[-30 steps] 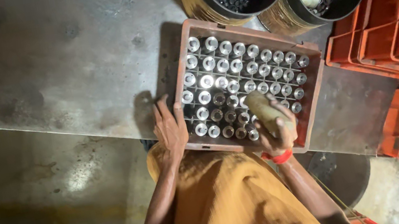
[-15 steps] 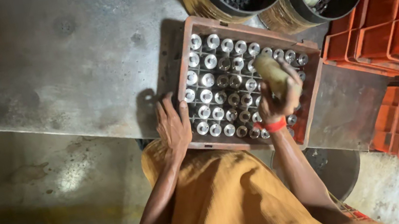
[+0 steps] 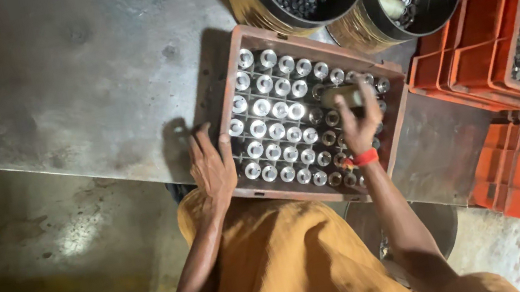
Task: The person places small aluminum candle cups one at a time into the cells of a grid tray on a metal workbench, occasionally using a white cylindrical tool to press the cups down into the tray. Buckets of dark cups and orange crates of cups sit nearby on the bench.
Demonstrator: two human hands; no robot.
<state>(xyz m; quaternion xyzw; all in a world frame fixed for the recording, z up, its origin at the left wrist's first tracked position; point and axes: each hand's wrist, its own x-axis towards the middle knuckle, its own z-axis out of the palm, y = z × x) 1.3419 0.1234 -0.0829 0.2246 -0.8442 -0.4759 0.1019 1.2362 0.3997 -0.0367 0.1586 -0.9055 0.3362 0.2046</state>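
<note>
Over the crate's (image 3: 238, 64) right side, your right hand (image 3: 360, 125) is closing around a bottle (image 3: 340, 95) while your left hand (image 3: 213, 168) is lying flat, gripping nothing, on the near-left rim; keep bracing there.
</note>
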